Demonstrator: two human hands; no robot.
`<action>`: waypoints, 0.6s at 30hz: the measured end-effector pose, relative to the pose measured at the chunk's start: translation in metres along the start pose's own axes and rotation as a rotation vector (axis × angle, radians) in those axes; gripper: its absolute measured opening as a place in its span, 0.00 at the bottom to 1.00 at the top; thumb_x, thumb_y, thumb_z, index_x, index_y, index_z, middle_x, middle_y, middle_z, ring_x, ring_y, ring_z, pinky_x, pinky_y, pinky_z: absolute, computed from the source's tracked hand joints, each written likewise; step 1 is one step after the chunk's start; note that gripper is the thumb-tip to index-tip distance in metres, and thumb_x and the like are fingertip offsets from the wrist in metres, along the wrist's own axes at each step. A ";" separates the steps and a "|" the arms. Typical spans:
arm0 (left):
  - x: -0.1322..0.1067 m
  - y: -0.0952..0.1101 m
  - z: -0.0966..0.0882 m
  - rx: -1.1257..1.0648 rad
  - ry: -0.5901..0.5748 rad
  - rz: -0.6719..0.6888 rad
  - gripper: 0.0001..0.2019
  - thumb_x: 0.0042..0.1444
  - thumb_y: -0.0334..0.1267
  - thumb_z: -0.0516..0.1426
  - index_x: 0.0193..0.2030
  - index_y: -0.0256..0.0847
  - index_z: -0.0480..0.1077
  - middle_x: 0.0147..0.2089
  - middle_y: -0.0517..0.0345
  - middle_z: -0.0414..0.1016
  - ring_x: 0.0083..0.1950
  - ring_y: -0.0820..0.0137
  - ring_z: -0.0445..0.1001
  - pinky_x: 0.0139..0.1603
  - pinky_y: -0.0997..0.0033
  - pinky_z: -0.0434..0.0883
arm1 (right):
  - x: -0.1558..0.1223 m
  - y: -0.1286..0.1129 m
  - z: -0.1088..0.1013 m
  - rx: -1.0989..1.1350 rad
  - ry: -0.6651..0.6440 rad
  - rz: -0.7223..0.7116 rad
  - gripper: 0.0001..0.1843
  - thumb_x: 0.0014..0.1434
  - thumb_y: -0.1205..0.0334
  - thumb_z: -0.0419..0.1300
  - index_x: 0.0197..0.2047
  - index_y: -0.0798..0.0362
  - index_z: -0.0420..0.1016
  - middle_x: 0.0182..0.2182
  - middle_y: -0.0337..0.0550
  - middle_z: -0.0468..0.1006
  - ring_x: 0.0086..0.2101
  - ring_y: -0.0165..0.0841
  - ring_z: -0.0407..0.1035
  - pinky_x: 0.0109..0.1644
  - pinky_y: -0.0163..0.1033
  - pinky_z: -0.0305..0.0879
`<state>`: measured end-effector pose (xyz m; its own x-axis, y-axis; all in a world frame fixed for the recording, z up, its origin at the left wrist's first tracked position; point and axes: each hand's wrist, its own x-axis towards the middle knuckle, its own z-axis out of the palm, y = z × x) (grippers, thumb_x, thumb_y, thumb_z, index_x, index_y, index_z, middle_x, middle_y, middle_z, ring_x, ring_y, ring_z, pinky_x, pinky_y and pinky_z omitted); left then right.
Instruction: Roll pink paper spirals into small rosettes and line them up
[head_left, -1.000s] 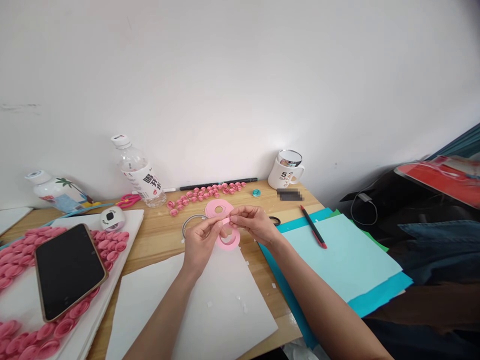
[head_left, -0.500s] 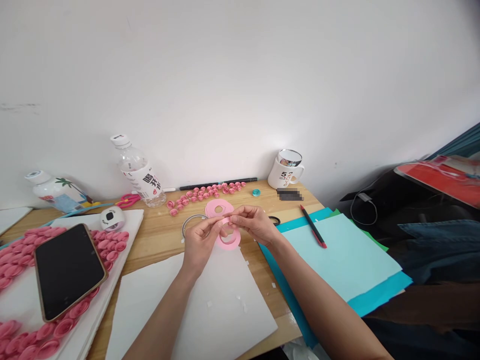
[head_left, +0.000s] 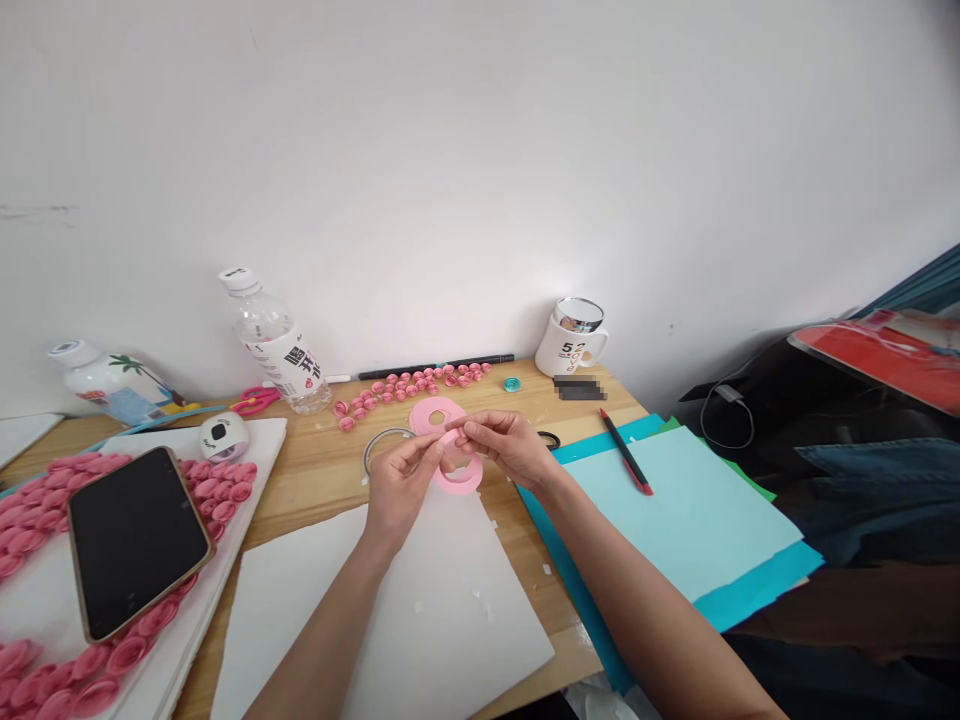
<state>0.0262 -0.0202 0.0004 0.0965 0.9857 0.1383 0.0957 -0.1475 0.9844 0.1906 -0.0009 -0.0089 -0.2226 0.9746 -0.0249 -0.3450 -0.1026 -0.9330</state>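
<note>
Between my two hands is a pink paper spiral strip (head_left: 463, 477), its curl hanging below my fingertips. My left hand (head_left: 401, 480) pinches one part of the strip from the left. From the right, my right hand (head_left: 510, 445) pinches the strip's upper end between thumb and fingers. Just behind them, more pink paper spirals (head_left: 427, 412) lie on the wooden table (head_left: 300, 480). Under my wrists is a white board (head_left: 442, 620) with small paper scraps on it. Several rolled pink paper flowers (head_left: 420, 382) sit in rows farther back, near one teal paper flower (head_left: 512, 384).
At left, a phone (head_left: 139, 540) rests on a board covered with pink flowers. A water bottle (head_left: 281, 345), a white jar (head_left: 112, 385) and a mug (head_left: 571, 340) stand by the wall. A pen (head_left: 627, 452) lies on light blue paper (head_left: 690, 510) at right.
The strip between my fingertips has turned slightly, and the hanging curl has shifted up a little. Both hands stay in nearly the same place.
</note>
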 end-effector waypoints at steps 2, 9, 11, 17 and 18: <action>0.000 -0.002 0.000 -0.011 0.010 -0.012 0.13 0.48 0.43 0.58 0.37 0.37 0.75 0.24 0.58 0.73 0.28 0.72 0.71 0.31 0.74 0.69 | -0.001 -0.001 0.000 -0.012 -0.015 0.004 0.12 0.44 0.57 0.66 0.33 0.53 0.78 0.33 0.43 0.79 0.31 0.29 0.71 0.42 0.37 0.68; 0.001 -0.002 0.001 -0.007 -0.024 -0.008 0.13 0.49 0.42 0.57 0.38 0.37 0.75 0.24 0.58 0.73 0.30 0.71 0.71 0.33 0.74 0.69 | 0.002 0.002 -0.003 0.009 0.017 -0.012 0.10 0.41 0.61 0.68 0.29 0.54 0.77 0.24 0.39 0.77 0.27 0.27 0.70 0.35 0.34 0.67; 0.001 -0.002 0.001 -0.014 -0.023 -0.010 0.12 0.49 0.42 0.58 0.38 0.38 0.75 0.24 0.58 0.74 0.29 0.70 0.72 0.34 0.73 0.69 | 0.003 0.003 -0.003 0.009 0.006 -0.021 0.08 0.41 0.62 0.68 0.27 0.54 0.77 0.23 0.37 0.76 0.24 0.25 0.68 0.31 0.32 0.65; 0.000 0.000 0.002 -0.024 -0.004 -0.024 0.12 0.48 0.42 0.59 0.36 0.38 0.75 0.24 0.59 0.74 0.31 0.70 0.73 0.36 0.72 0.70 | 0.003 0.003 -0.002 0.033 0.020 -0.019 0.07 0.42 0.61 0.68 0.27 0.54 0.78 0.26 0.39 0.77 0.27 0.25 0.69 0.36 0.34 0.66; 0.001 0.000 0.002 -0.026 0.002 -0.025 0.12 0.48 0.42 0.59 0.36 0.37 0.75 0.25 0.58 0.74 0.31 0.70 0.72 0.36 0.72 0.70 | 0.003 0.002 -0.001 0.037 0.018 -0.020 0.08 0.43 0.60 0.67 0.28 0.54 0.78 0.30 0.40 0.78 0.29 0.26 0.70 0.38 0.34 0.67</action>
<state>0.0277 -0.0197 -0.0002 0.0922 0.9892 0.1137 0.0722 -0.1206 0.9901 0.1905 0.0018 -0.0117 -0.1990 0.9799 -0.0126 -0.3833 -0.0897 -0.9192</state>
